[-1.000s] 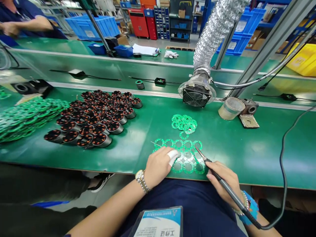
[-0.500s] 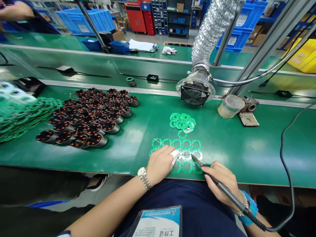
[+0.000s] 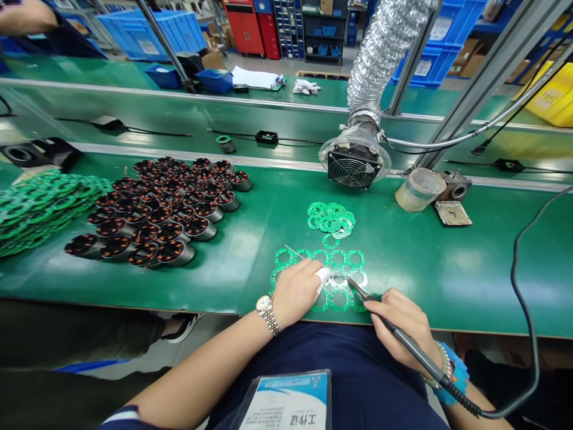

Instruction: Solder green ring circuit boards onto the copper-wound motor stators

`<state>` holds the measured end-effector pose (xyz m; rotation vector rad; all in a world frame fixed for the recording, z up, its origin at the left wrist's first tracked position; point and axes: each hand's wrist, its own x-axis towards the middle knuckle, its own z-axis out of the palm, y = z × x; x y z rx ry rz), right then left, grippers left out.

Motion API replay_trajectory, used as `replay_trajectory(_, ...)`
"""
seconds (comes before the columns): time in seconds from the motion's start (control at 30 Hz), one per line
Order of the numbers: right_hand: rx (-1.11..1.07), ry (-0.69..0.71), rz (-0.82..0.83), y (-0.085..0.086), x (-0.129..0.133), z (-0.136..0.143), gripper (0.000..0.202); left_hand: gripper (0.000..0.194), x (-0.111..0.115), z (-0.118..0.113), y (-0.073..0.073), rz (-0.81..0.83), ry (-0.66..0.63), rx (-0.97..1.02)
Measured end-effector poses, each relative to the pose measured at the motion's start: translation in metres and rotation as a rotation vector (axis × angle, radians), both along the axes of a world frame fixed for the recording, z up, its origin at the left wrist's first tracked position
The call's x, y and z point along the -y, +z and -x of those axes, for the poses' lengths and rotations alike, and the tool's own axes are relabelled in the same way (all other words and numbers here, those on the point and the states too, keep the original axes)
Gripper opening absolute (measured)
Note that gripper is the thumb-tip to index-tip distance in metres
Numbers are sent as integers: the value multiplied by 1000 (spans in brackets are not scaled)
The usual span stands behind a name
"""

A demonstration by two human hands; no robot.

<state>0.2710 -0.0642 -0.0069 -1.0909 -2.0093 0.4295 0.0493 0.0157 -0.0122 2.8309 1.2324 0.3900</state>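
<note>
My right hand (image 3: pixel 405 328) is closed around a soldering iron (image 3: pixel 403 337), its tip at a ring-shaped green circuit board (image 3: pixel 339 279) in the middle row of a panel. Just left of the tip, my left hand (image 3: pixel 299 289) rests over the panel with fingers pinched, a white cover on one fingertip. A thin strand of solder wire (image 3: pixel 293 251) sticks out behind those fingers; its front end is hard to make out. More ring boards (image 3: pixel 356 258) show around the hand, which hides part of the rows.
Loose ring boards (image 3: pixel 331 218) lie beyond the panel. Motor stators (image 3: pixel 170 209) stand grouped at left, beside stacked board panels (image 3: pixel 45 206). A fume extractor fan (image 3: pixel 353 170) hangs ahead. Right of it are a round tub (image 3: pixel 419 190) and a soldering sponge (image 3: pixel 453 213). The iron's cable (image 3: pixel 519 280) loops at right.
My left hand has shifted slightly right, closer to the iron tip. The iron has barely moved. At far left, blurred pale boards above the stack are gone, and a dark metal holder shows there.
</note>
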Motion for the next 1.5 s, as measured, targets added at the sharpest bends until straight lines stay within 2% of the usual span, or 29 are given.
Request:
replay_trajectory(0.27, -19, -73, -29, 14, -6, -1, 24, 19, 4, 18, 10, -40, 20, 145)
replay_trajectory(0.47, 24, -42, -53, 18, -18, 19, 19, 19, 13, 3, 28, -9, -167, 234)
replay_trajectory(0.57, 25, -17, -69, 18, -21, 28, 21, 17, 15, -2, 32, 4, -202, 300)
replay_trajectory(0.63, 27, 0, -61, 19, -21, 29, 22, 17, 14, 1, 33, 36, -203, 378)
replay_trajectory(0.7, 38, -5, -66, 20, -23, 27, 22, 19, 11, 12, 33, 62, -151, 458)
replay_trajectory(0.8, 63, -117, -120, 22, -25, 13, 19, 21, 5, 43, 30, 58, 23, 500)
replay_trajectory(0.87, 90, -261, -161, 23, -27, -1, 17, 21, 4, 68, 25, 59, 114, 449)
replay_trajectory(0.93, 120, -425, -200, 23, -31, -16, 18, 26, 6, 91, 18, 111, 152, 351)
replay_trajectory(1.03, 124, -612, -249, 23, -37, -33, 24, 61, 11, 109, 8, 252, 129, 208)
replay_trajectory(1.1, 114, -699, -293, 25, -41, -39, 28, 86, 13, 111, 3, 314, 87, 155)
replay_trajectory(1.17, 121, -757, -319, 27, -44, -42, 30, 99, 12, 107, 0, 344, 53, 124)
replay_trajectory(1.4, 129, -871, -274, 26, -47, -55, 32, 110, -5, 94, 0, 405, -32, 47)
replay_trajectory(1.5, 133, -868, -318, 22, -53, -63, 31, 111, -10, 90, -1, 396, -61, 42)
